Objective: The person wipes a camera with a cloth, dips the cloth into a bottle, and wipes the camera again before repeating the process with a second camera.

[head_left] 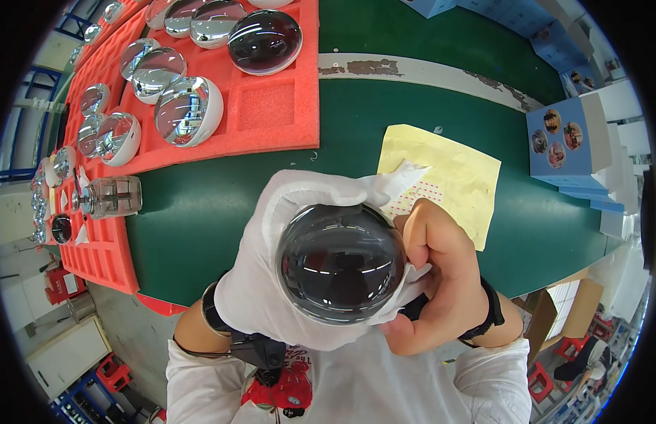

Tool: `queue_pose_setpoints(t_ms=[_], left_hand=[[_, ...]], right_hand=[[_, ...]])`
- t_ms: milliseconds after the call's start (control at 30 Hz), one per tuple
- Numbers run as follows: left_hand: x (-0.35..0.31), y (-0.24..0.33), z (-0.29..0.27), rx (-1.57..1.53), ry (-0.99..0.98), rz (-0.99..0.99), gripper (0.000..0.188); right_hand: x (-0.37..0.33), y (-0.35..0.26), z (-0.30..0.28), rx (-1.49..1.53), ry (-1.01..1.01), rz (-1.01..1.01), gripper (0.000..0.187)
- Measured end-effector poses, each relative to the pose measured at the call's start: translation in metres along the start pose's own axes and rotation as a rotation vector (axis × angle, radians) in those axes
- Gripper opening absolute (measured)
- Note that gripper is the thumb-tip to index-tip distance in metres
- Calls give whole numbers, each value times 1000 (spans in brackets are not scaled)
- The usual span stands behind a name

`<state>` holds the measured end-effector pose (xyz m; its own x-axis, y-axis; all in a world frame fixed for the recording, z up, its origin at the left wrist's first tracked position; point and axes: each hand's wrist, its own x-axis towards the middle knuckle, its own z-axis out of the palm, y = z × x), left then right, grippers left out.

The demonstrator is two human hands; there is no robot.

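Note:
My left hand [253, 272], in a white glove, is wrapped around a glossy black ball [342, 265] in front of my chest. The glove hides the ball's far and left edges. At the ball's right side, my bare right hand [441, 283] is closed, its thumb and fingers pinching a piece of white cloth [411, 284] against the rim. Part of that cloth is hidden by the fingers. Another white tip of fabric [400, 178] sticks out beyond the ball; whether it belongs to the glove or the cloth I cannot tell.
Red foam trays [264, 109] at the left hold several mirrored domes [188, 112] and a dark dome [265, 41]. A clear glass jar [116, 196] stands on the tray. Yellow paper with red dots [469, 166] lies on the green table [193, 233]. Blue boxes [564, 138] line the right.

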<state>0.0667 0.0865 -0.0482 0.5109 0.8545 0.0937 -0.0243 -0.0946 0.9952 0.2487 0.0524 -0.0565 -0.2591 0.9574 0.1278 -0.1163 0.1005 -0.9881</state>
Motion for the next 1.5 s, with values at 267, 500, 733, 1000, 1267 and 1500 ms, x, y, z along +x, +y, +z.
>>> queue_pose_setpoints(t_ms=[267, 500, 733, 1000, 1267, 1500], left_hand=[[0, 2, -5, -192, -52, -189, 76], [-2, -17, -16, -313, -126, -200, 85], [-1, 2, -15, -565, -111, -396, 87], [-4, 1, -14, -550, -101, -308, 90], [-3, -4, -5, -307, -18, -58, 86], [-1, 0, -3, -380, 11, -215, 83]], right_hand=[[-4, -1, -9, 22, -104, 58, 23], [-2, -2, 0, 66, -61, -47, 15], [-4, -13, 11, 98, 133, 47, 13], [-1, 4, -11, -26, -138, -180, 33], [2, -17, 4, 109, -33, 412, 77], [1, -5, -2, 79, -140, 324, 79]])
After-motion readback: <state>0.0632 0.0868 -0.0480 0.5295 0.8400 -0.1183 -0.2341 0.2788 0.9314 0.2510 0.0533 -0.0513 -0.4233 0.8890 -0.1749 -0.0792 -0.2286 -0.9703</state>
